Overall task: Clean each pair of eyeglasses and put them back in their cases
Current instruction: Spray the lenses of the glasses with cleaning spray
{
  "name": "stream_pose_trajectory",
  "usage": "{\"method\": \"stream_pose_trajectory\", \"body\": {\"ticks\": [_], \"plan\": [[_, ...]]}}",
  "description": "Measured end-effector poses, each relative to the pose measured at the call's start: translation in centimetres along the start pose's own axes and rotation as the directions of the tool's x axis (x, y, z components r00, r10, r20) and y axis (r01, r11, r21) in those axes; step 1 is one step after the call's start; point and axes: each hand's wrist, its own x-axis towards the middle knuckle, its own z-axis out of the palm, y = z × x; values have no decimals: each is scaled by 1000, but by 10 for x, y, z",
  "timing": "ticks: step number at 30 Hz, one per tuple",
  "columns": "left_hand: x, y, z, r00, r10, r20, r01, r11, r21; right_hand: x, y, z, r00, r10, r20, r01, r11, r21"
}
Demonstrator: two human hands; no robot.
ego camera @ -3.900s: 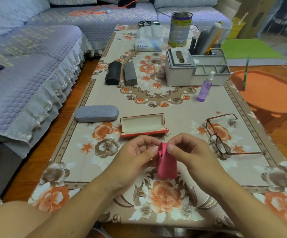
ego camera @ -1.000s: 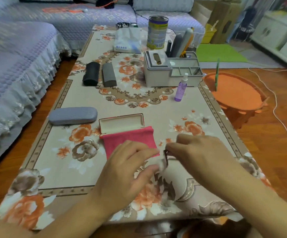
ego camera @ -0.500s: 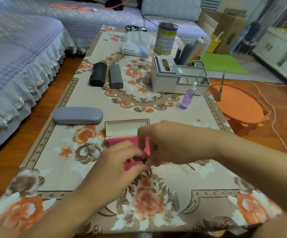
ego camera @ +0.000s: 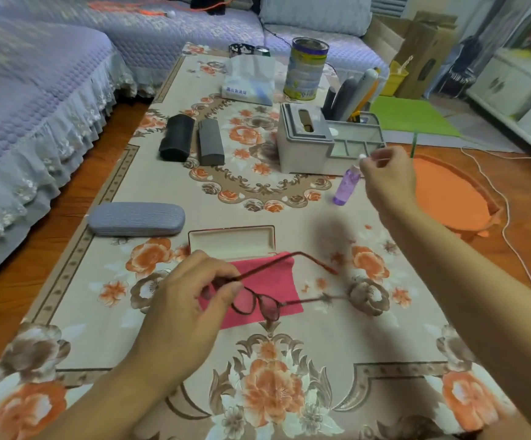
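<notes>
Our left hand [ego camera: 188, 300] pinches the light, fragile eyeglasses [ego camera: 257, 304] by the frame; our right hand [ego camera: 387, 173], grip half-curled, nears the spray bottle [ego camera: 346, 187].

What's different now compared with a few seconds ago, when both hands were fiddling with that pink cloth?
The pink cloth was let go and now lies spread flat before the open red case. The glasses, which lay on the table's right side, are now held over it by the left hand. The right hand has reached out to the purple spray bottle. The grey case and the two dark cases stayed put.
</notes>
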Motion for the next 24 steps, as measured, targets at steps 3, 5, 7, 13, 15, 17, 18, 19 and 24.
{"method": "stream_pose_trajectory", "body": {"ticks": [3,5,7,13,15,17,18,19,24], "plan": [[1,-4,2,997,-42,-61,43,999,8,20,29,21,996,66,60,-70,995,68],[3,-7,3,993,-65,-94,66,998,1,23,37,33,1000,15,18,-17,995,98],[4,-8,3,989,-82,-122,81,997,-14,23,38,40,992,-33,-125,42,996,76],[7,-10,0,960,-194,-202,171,977,-126,24,44,48,996,-90,-24,93,977,193],[7,-14,-1,950,-223,-220,186,967,-175,26,57,56,937,-217,275,236,971,-39],[6,-19,-2,943,-247,-222,203,958,-203,27,69,61,867,-270,419,419,850,-320],[6,-21,-2,939,-262,-221,212,951,-227,27,72,64,847,-293,442,481,778,-405],[7,-23,-3,936,-274,-223,217,944,-250,24,73,65,825,-317,468,530,723,-443],[10,-29,-7,931,-280,-233,215,939,-269,8,69,77,640,-572,513,766,533,-360]]}}
